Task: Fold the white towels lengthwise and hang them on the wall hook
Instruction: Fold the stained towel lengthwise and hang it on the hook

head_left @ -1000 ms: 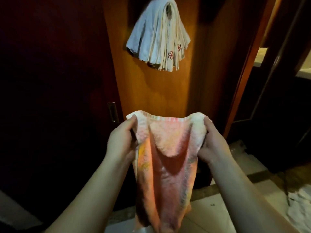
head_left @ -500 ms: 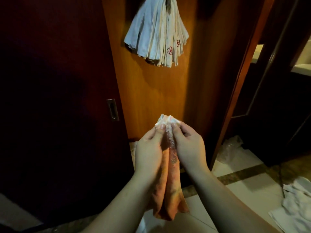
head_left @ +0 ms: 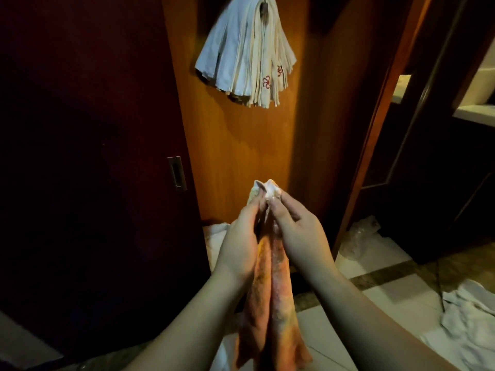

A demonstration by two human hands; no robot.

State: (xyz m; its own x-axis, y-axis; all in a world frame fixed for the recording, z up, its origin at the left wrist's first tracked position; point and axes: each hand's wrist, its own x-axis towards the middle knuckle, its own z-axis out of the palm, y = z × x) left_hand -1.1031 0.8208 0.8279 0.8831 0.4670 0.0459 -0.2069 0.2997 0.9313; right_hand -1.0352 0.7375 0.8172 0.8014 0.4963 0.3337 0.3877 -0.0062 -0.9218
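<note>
A towel [head_left: 270, 298], white at its top edge and tinted orange-pink by the light, hangs folded lengthwise between my hands. My left hand [head_left: 241, 242] and my right hand [head_left: 297, 231] pinch its top corners together at the middle of the view, palms facing each other. Above, several folded white towels [head_left: 246, 54] with red embroidered marks hang in a fan from the wall hook [head_left: 263, 9] on the orange wooden panel [head_left: 241, 156].
A dark sliding door [head_left: 93, 156] with a metal recessed handle [head_left: 176, 173] fills the left. Crumpled white towels [head_left: 471, 317] lie on the tiled floor at the lower right. A clear plastic bag [head_left: 361, 236] lies by the door frame. More white cloth [head_left: 214, 236] lies behind my hands.
My hands have come together, closing the spread towel into a narrow lengthwise fold. The view has tilted slightly, and the hands now sit a little higher and closer.
</note>
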